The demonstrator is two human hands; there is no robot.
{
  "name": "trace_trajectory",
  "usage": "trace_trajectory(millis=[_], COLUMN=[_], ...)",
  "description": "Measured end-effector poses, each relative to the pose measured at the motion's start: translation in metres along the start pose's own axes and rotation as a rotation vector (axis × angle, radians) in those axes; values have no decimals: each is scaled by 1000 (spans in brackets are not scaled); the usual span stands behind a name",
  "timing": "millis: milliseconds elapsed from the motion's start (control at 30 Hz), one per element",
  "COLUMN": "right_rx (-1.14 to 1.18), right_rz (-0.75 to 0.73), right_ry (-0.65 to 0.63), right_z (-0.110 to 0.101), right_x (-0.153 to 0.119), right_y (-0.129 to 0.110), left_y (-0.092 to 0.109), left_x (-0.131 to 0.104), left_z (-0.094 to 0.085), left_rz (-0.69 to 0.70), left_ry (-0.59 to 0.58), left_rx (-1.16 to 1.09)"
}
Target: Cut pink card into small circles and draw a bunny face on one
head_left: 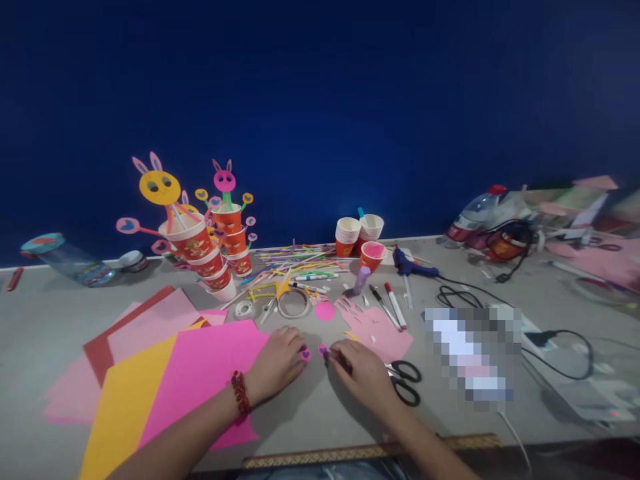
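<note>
Two hands are over the surface (310, 413), each at one of two small pink discs marked in blue. The left hand (278, 360), with one red bracelet (241, 393) on its wrist, has its fingertips at the left disc (305, 355); the right hand (363, 373) has its fingertips at the right disc (323, 350). The fingers of both are curled, but I cannot tell whether either grip pinches its disc or only presses on it. The two discs lie near each other, between the hands. Beyond them is one larger plain pink circle (325, 311), then two rolls of tape: one wide ring (293, 303) and one small white roll (245, 309). Right of these are two pens, one black (385, 307) and one red (395, 306), one purple tube (361, 281) and one glue gun (413, 265). One pair of scissors (406, 383) lies just beside the right forearm. Toward the wall stand two stacks of cups, left (347, 238) and right (371, 228), with one cup (373, 255) in front. On the left rise two cup towers, one with a yellow face (160, 188), one with a pink face (225, 181); a third figure partly shows behind. The pink-faced tower has three cups. The heaped sticks (300, 253) overlap too much to count.
</note>
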State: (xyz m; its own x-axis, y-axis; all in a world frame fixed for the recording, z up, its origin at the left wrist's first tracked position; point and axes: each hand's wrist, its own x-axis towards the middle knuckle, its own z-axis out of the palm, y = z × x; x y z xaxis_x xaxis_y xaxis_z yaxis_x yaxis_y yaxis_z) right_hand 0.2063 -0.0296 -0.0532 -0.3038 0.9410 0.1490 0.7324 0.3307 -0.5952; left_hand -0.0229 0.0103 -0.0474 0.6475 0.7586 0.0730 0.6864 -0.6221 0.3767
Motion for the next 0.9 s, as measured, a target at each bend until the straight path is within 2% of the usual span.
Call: trace_trajectory(millis=[300,467,567,667,767,900], right_rx=[-155,-179,-228,-316,-370,-310], right_rz=[-102,-112,-67,-2,37,43], right_ry=[-164,-157,-129,-96,-76,-43], right_z=[-4,-5,-8,-13,-18,-23], right_x=[23,27,31,34,36,32], right_y=[-2,-1,3,7,10,14], left_y=[0,-10,-12,-5,2,8], left_x=[1,4,10,27,56,88], left_z=[1,-6,-13,-16,-14,-8], left_rz=[30,-1,-30,-8,44,113], left_ry=[10,28,63,71,63,59], left_rx=[94,174,214,230,240,253])
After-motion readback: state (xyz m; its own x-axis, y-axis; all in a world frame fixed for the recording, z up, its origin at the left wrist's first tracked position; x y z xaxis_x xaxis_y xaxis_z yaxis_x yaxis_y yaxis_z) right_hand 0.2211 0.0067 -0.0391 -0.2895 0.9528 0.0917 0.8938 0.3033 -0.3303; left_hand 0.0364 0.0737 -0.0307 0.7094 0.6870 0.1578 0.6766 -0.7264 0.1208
